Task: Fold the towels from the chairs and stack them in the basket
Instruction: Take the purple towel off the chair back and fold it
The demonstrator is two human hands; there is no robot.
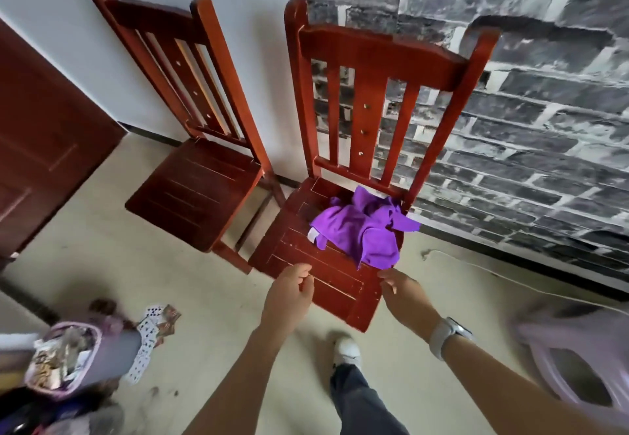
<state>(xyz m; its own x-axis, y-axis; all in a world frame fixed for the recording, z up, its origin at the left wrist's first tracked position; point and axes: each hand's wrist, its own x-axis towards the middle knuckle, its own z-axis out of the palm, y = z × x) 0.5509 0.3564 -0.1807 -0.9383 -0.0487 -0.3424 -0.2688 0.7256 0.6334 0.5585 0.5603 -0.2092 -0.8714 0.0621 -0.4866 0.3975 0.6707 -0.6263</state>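
A crumpled purple towel (360, 230) lies on the seat of the right-hand red wooden chair (306, 247), toward its back right corner. A second red chair (197, 196) stands to the left with a bare seat. My left hand (289, 291) hovers over the front edge of the right chair's seat, fingers loosely curled and holding nothing. My right hand (401, 290) reaches just below the towel's front edge, fingers apart, not touching it. A watch sits on my right wrist. A pale plastic basket (578, 349) shows, blurred, at the right edge.
A brick-patterned wall stands behind the chairs and a dark red door (44, 148) at the left. Playing cards (149, 336) and a small cluttered bin (64, 356) lie on the floor at the lower left. A thin cable (493, 274) runs along the floor at right.
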